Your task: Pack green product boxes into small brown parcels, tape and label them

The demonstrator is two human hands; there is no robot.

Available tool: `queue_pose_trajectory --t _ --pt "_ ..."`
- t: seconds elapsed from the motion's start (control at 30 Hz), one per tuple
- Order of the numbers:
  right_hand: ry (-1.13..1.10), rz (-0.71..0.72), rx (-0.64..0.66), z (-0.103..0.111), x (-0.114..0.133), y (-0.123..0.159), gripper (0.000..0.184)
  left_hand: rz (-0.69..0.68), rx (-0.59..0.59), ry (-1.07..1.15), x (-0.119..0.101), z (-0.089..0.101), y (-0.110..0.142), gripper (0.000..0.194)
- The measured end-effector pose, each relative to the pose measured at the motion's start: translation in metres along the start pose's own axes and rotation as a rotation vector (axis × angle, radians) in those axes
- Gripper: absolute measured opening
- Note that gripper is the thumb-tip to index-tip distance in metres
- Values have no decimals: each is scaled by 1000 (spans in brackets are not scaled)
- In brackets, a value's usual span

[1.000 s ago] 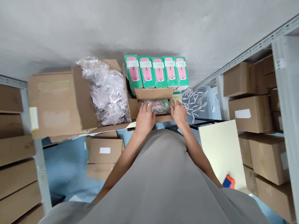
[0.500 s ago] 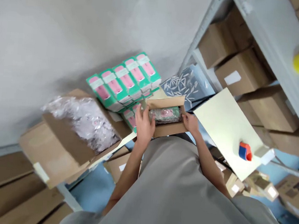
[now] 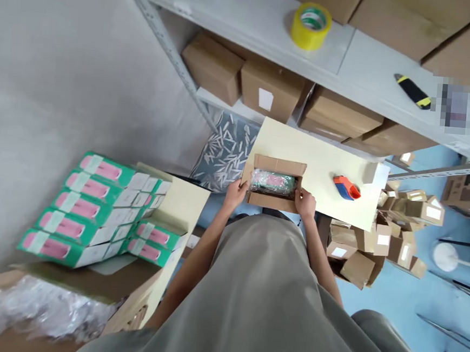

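1. Carton (image 3: 273,202): small, open-topped, centre of the frame, just in front of the body. Plastic-wrapped box (image 3: 273,182), green and pink, lies inside; long flaps spread outward.
2. Hands: left hand (image 3: 234,193) pinches the carton's left flap; right hand (image 3: 306,204) grips its right end. Neither visibly touches the wrapped box.
3. Carton overlaps the left end of the worktop (image 3: 320,172) in view; cannot tell whether it rests there or is held clear.
4. Handling (judgement): keep both ends level so the contents do not slide; bear weight on the end walls, as the left flap may bend; stay clear of the orange-and-blue tool (image 3: 344,188).
5. Versus half a second earlier: view has swung. Left hand has gone from over the carton's left end to its outer edge. Stacked boxes (image 3: 80,204) shift from upper centre-left to lower left; yellow tape roll (image 3: 311,27) from right edge to upper centre.
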State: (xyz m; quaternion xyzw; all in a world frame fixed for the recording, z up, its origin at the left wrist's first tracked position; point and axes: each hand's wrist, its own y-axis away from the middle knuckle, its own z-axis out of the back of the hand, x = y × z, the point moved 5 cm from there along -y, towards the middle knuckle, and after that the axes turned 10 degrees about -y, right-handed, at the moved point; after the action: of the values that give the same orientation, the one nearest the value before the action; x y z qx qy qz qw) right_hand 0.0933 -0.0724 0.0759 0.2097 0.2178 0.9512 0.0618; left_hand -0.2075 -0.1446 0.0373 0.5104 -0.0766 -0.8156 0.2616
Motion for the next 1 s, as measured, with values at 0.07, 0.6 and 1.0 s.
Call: queue_pose_trajectory --t 0.07,0.6,1.0 --pt "-50 -31 -6 12 -25 -25 37 -28 7 -55 -26 -30 -21 23" --pt "-964 -152 75 26 -146 -125 88 -57 131 -217 -107 -124 -82 23" --pt "-797 50 -216 92 -147 -101 67 -418 270 -412 -134 -127 -37 68"
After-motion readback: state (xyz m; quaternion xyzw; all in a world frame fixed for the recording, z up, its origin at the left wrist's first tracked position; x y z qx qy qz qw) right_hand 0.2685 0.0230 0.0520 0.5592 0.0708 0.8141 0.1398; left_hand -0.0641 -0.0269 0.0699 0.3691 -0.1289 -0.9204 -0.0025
